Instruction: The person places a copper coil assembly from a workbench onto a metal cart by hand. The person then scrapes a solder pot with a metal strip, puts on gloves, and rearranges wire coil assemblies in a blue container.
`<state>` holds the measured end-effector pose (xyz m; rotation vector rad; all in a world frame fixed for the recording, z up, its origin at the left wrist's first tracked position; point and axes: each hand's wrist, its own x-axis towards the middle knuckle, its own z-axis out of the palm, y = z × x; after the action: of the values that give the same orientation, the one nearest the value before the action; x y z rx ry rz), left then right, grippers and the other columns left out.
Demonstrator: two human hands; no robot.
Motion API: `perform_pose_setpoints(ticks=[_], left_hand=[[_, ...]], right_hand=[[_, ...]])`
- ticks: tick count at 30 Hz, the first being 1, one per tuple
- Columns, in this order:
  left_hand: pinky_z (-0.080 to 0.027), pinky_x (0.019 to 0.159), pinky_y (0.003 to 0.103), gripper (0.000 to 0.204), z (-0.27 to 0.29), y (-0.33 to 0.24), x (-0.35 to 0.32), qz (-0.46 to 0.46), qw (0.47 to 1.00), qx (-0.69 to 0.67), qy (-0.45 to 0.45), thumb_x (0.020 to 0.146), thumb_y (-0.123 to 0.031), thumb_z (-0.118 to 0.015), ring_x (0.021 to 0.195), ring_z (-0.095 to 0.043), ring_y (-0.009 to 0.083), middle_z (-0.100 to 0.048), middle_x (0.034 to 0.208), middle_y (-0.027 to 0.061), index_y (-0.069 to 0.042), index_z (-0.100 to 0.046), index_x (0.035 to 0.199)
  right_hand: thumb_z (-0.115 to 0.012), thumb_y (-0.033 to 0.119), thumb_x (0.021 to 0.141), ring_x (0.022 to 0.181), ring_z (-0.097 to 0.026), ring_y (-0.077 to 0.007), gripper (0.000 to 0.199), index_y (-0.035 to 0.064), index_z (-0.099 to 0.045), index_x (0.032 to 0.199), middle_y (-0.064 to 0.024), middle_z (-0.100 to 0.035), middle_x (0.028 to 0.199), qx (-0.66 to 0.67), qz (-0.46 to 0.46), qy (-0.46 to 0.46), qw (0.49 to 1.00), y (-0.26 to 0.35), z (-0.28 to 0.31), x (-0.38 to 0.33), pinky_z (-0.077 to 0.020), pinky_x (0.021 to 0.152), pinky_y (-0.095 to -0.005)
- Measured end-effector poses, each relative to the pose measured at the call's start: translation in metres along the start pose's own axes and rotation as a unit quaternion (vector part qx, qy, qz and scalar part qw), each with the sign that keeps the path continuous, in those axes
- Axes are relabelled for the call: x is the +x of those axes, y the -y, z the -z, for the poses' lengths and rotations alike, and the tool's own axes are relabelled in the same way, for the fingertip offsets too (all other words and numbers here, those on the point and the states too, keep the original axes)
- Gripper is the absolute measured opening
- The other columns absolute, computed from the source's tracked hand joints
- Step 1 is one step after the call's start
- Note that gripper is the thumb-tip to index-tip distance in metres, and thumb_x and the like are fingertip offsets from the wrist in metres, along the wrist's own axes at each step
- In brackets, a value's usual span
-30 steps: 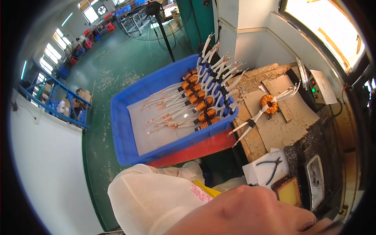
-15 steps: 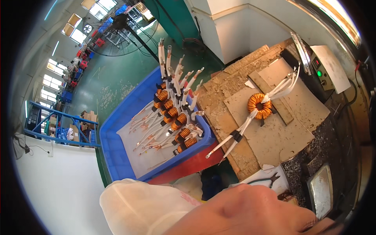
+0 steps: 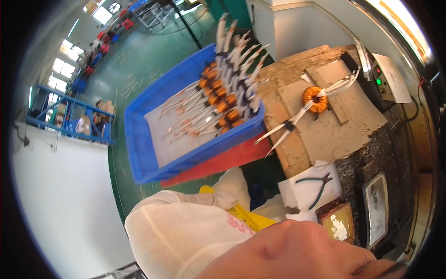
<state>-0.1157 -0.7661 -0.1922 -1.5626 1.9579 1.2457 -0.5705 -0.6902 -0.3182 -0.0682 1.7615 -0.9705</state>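
Neither of my hands shows in the picture. A white sleeve (image 3: 179,225) of my clothing fills the lower middle, with a yellow strip (image 3: 251,217) beside it. On the bench, a ring-shaped coil (image 3: 308,96) wound with orange copper wire lies on brown cardboard (image 3: 320,135). White sleeved leads run out from two sides of it, and black tape binds the near pair. To the left stands a blue tray (image 3: 131,139) holding several similar coils (image 3: 216,96) in a row, their white leads pointing up and toward the left. Nothing touches the lone coil from above.
Green-handled cutters (image 3: 320,189) lie on a white sheet at the bench's near side. Beside them are a square pan (image 3: 338,223) with shiny metal in it and a framed metal plate (image 3: 377,209). A control box (image 3: 382,83) with a green light stands far right. Red material (image 3: 218,158) shows under the tray.
The view has shifted, so the bench items sit higher and the cutters and square pan show more fully. The lone coil keeps its place on the cardboard.
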Motion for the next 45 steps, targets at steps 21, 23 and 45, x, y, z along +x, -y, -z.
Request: perform_pose_setpoints(ticks=[21,23,45], left_hand=[[-0.051,0.084,0.044,0.028,0.013,-0.030,-0.091,-0.085,0.942,-0.033,-0.324,0.092,-0.033,-0.053,0.094,-0.063,0.0341,-0.064,0.098,0.0118,-0.013,-0.068,0.103],[-0.051,0.084,0.043,0.027,0.017,-0.034,-0.095,-0.107,0.923,-0.015,-0.369,0.091,-0.033,-0.055,0.096,-0.062,0.0331,-0.063,0.099,0.0107,-0.012,-0.068,0.103],[-0.048,0.091,0.037,0.024,0.161,0.086,-0.171,-0.077,0.840,-0.080,-0.531,0.087,-0.022,-0.063,0.105,-0.060,0.0278,-0.061,0.112,0.0121,-0.007,-0.066,0.105]], right_hand=[[-0.057,0.033,0.098,0.104,-0.059,-0.0143,0.045,0.0004,-0.056,0.129,-0.0089,-0.063,0.119,-0.086,0.248,0.144,0.954,-0.037,-0.031,-0.106,-0.0465,0.091,-0.0259],[-0.059,0.028,0.097,0.097,-0.060,-0.0125,0.038,0.0000,-0.060,0.123,-0.0066,-0.065,0.112,-0.075,0.259,0.122,0.955,-0.040,-0.029,-0.099,-0.0479,0.086,-0.0239],[-0.055,0.016,0.098,0.098,-0.061,-0.0151,0.027,-0.0027,-0.061,0.117,-0.0076,-0.065,0.107,-0.085,0.397,0.151,0.901,0.067,-0.100,-0.193,-0.0478,0.090,-0.0284]])
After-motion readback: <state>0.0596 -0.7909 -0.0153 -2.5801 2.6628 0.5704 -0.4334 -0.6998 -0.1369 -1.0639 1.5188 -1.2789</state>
